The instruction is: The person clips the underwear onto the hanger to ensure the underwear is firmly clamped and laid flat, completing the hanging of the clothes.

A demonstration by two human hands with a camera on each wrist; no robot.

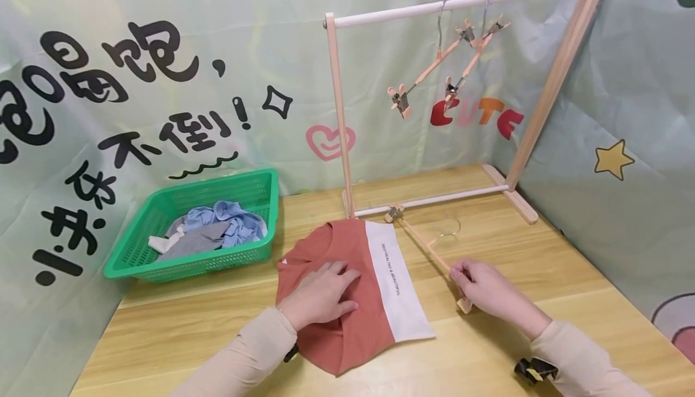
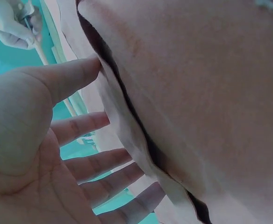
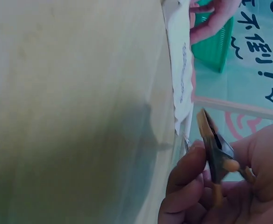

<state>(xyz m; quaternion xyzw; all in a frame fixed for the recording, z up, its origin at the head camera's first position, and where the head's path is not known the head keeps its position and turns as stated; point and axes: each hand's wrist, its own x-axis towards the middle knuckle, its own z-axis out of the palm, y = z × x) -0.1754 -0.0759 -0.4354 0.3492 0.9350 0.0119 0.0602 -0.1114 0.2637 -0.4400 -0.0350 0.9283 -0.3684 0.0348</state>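
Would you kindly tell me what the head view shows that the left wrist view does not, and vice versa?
Only the head view shows the green basket and the clothes inside it. Only the left wrist view shows the palm of the left hand. Both show that hand touching the red garment and the right hand holding a hanger.

On the table (image 1: 564, 270), briefs (image 1: 370, 309) lie right of the basket (image 1: 217, 263), left of the hanger (image 1: 426, 247), before the rack (image 1: 402, 12).
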